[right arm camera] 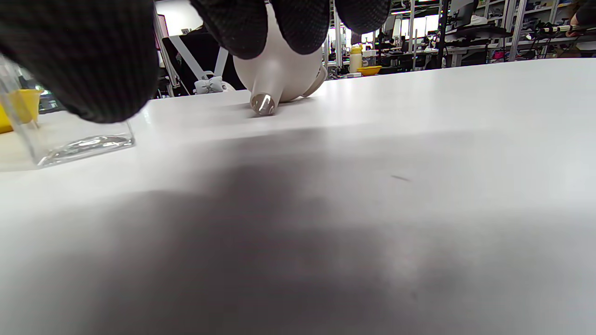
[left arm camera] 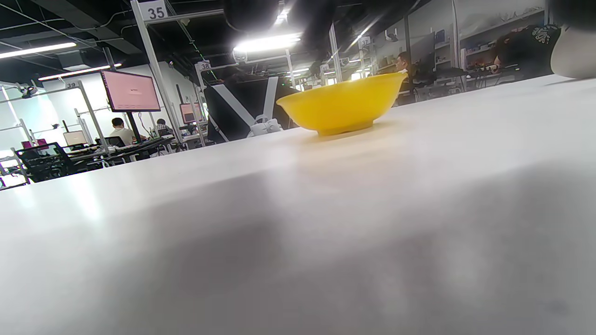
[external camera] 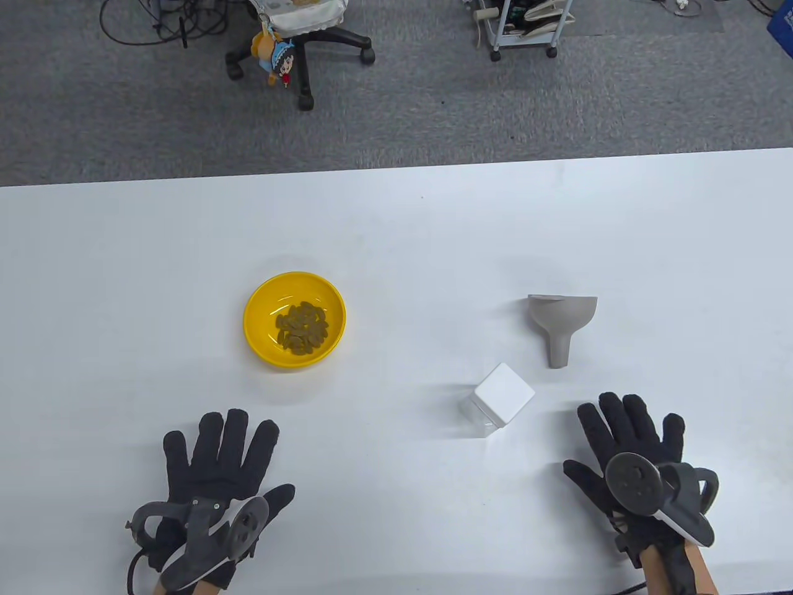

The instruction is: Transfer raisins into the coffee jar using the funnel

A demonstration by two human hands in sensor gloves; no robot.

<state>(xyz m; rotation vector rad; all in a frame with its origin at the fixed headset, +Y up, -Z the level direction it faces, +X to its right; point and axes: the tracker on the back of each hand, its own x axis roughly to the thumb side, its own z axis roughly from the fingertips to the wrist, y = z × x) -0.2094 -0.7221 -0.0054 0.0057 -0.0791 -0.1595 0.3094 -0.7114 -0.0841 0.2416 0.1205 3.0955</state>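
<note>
Funnel (external camera: 562,322) on side, right of centre on table (external camera: 396,217); looks light, rigid plastic, take by wide rim. Jar (external camera: 497,400) lidded, clear, likely slippery. Raisins (external camera: 301,328) in yellow bowl (external camera: 260,310), left-centre. Left hand (external camera: 214,471), right hand (external camera: 632,452): grips released, flat, empty.

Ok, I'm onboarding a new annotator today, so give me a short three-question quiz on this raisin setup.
1. True or false: the funnel lies on its side on the table.
2. What covers the jar? A) white lid B) the funnel C) nothing
3. Fill in: the raisins sit in the yellow ____.

Key: 1 true; 2 A; 3 bowl. Note that the left hand and the right hand both lie flat on the table, holding nothing.
</note>
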